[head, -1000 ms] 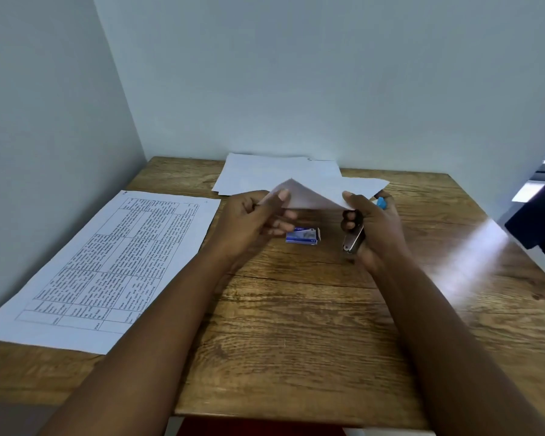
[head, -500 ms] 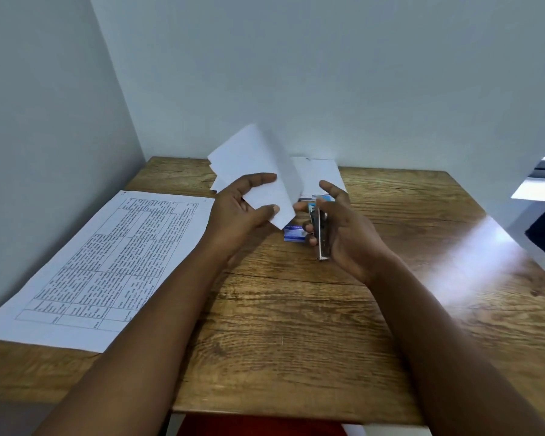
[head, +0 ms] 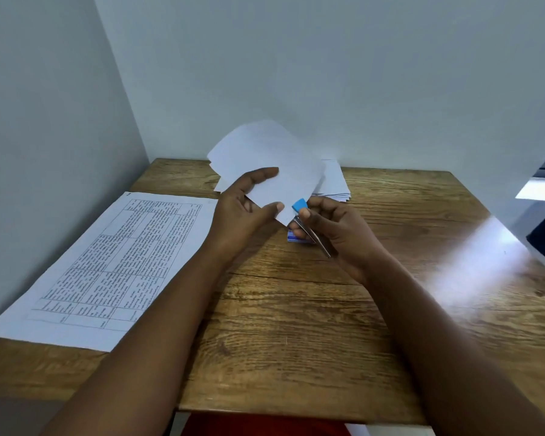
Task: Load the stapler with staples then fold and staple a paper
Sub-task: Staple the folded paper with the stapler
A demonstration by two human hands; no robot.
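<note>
While printed sheet (head: 114,262) lies flat at desk (head: 296,325) left, left hand (head: 246,212) pinches folded paper (head: 271,165) raised mid-desk; right hand (head: 334,228) grips stapler (head: 309,226), blue tip at paper corner, body mostly hidden; staple box (head: 293,239) partly covered beneath; paper stack (head: 335,182) behind, half hidden.

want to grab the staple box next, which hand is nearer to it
Right. The right hand, holding the stapler, hangs just above the staple box. The left hand, holding the folded paper, is further off to the box's left.
</note>
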